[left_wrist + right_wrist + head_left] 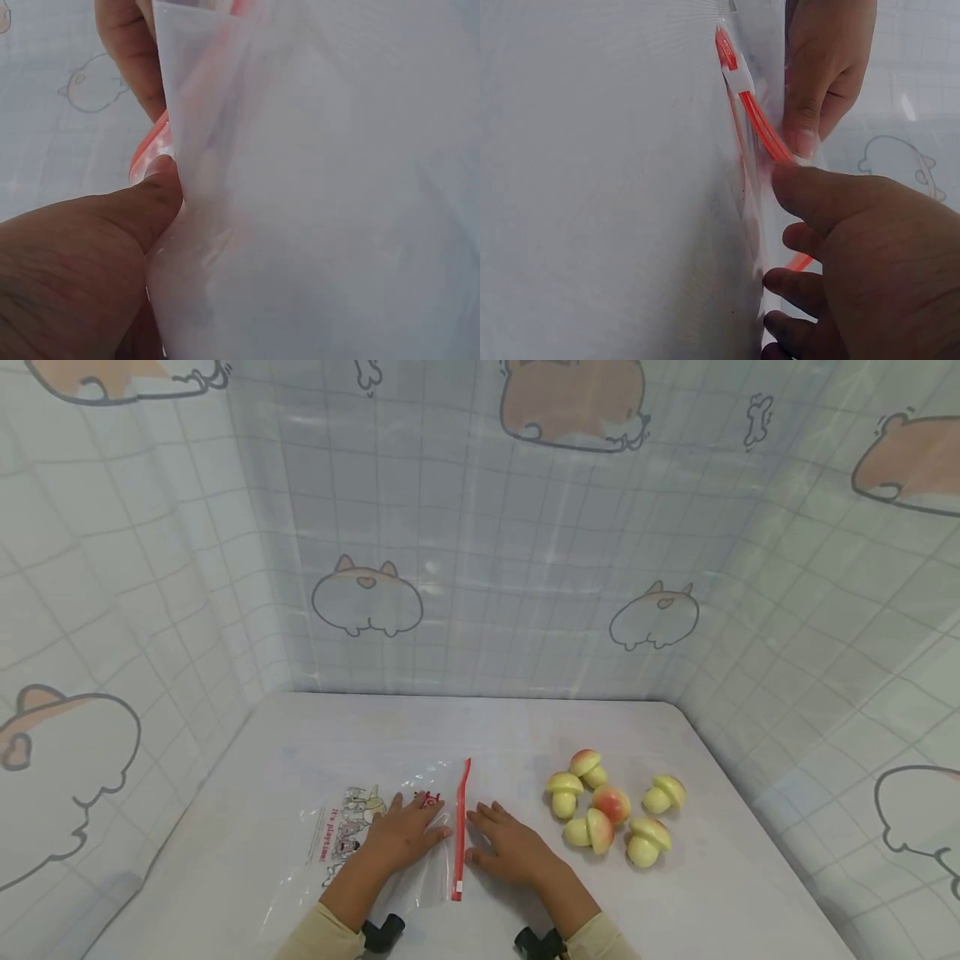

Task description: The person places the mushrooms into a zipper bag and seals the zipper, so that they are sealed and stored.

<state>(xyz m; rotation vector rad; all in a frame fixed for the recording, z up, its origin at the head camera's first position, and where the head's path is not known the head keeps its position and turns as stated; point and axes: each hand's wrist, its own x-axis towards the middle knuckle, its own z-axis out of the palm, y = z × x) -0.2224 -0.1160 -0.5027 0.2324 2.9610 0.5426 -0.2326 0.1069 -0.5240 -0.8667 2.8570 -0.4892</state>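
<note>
Left hand (405,837) spread on clear bag (345,833); right hand (513,850), fingers extended, beside its red zip (461,831). Uneven pressing could skew the bag.

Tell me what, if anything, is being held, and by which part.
Nothing seems held: the left hand rests on the clear flat plastic bag; the right hand lies beside its long red zip strip.

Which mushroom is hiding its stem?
The red-topped mushroom in the middle of the group: only its round, reddish cap shows in the head view. The other five mushrooms all show their pale yellow stems.
</note>
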